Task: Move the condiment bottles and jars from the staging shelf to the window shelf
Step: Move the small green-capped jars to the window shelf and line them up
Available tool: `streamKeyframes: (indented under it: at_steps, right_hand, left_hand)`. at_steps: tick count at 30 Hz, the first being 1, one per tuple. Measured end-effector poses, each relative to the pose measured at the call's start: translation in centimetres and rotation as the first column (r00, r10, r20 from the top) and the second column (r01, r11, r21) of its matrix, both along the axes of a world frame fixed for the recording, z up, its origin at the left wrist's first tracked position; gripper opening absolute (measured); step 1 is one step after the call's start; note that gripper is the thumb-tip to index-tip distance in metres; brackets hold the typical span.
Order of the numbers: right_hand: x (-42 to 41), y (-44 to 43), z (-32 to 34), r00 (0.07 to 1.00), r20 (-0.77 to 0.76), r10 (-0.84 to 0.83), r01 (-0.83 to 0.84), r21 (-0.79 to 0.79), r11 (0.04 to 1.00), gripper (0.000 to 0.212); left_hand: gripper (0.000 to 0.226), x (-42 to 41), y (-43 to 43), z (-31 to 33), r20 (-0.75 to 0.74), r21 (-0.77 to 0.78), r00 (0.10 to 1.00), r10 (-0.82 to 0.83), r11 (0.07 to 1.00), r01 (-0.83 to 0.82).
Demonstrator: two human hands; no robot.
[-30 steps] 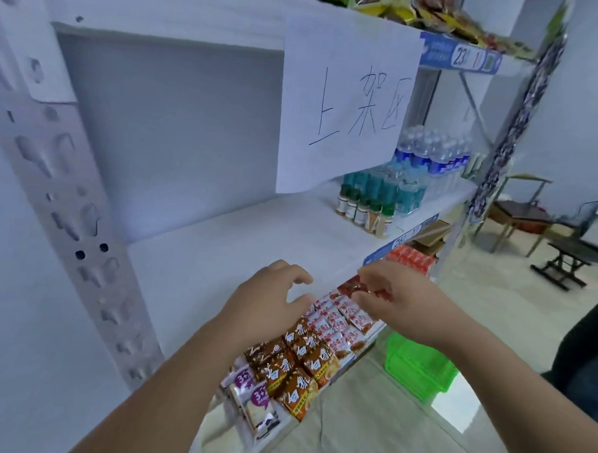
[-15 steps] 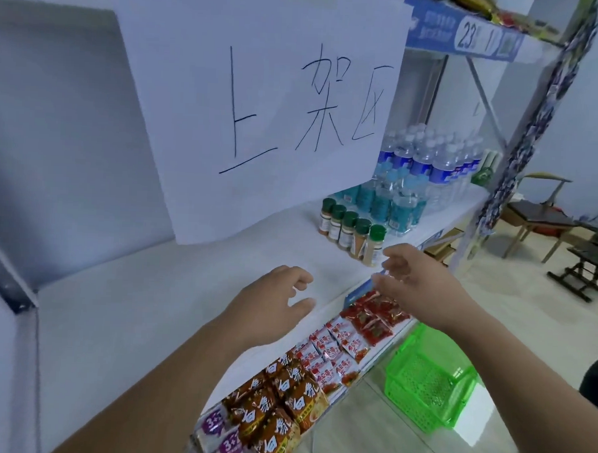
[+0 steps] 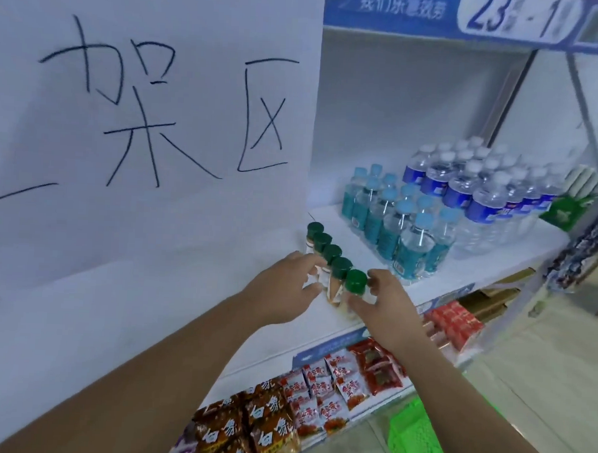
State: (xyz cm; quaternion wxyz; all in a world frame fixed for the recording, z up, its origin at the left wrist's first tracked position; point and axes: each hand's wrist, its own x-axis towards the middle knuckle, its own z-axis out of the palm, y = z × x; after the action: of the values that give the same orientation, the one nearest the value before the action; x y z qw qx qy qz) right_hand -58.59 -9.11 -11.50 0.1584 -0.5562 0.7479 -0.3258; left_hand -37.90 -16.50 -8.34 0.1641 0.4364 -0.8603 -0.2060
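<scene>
Standing in one diagonal row, five green-capped jars [image 3: 331, 252] are recorded on the white shelf [image 3: 131, 339], just beside the lower right corner of a hanging paper sign [image 3: 158, 117] marked with handwritten characters. The left hand [image 3: 281, 294] is placed against the left side of the row, its fingers and thumb curled round the body of a jar near the middle. Which jar exactly cannot be told. The right hand [image 3: 386, 309] is set at the near end of the row, with fingers curled behind the front jar [image 3: 356, 281] and the thumb closed on its near side, so that this jar is gripped. All five jars are seen upright, with the bases hidden by the hands.

Behind the row, teal-labelled water bottles [image 3: 393, 227] and blue-labelled water bottles [image 3: 463, 189] are packed close together on the same shelf. Snack packets [image 3: 317, 391] are laid out on the shelf below. A green basket [image 3: 415, 440] is noted on the floor.
</scene>
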Motion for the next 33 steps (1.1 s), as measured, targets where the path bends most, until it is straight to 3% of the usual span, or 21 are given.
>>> streamKeyframes:
  at_steps: [5, 10, 23, 29, 33]
  right_hand:
    - [-1.0, -1.2, -0.7, 0.997, 0.019, 0.072, -0.071, -0.015, 0.997, 0.033]
    - [-2.1, -1.4, -0.7, 0.985, 0.074, 0.157, -0.156, -0.018, 0.988, 0.025]
    - [-2.9, -1.6, 0.0, 0.949, 0.124, 0.29, -0.277, -0.116, 0.954, 0.018]
    - [2.5, -2.0, 1.8, 0.863, 0.15, 0.482, -0.453, -0.192, 0.871, 0.017]
    - [9.1, -2.5, 2.7, 0.744, 0.155, 0.65, -0.613, -0.226, 0.757, 0.019]
  left_hand:
    - [0.052, -3.4, -2.4, -0.2, 0.097, -0.021, 0.995, -0.016, 1.0, 0.019]
    - [0.052, -5.0, -3.1, -1.4, 0.195, -0.053, 0.981, -0.016, 0.998, 0.027]
    - [0.035, -1.4, -2.2, -0.5, 0.013, -0.136, 0.995, 0.098, 0.986, -0.095]
    - [0.027, 6.5, 0.2, 0.7, -0.163, 0.001, 0.961, 0.222, 0.974, -0.225]
    - [0.024, 13.5, 3.6, 1.2, -0.236, 0.015, 0.9, 0.367, 0.927, -0.374]
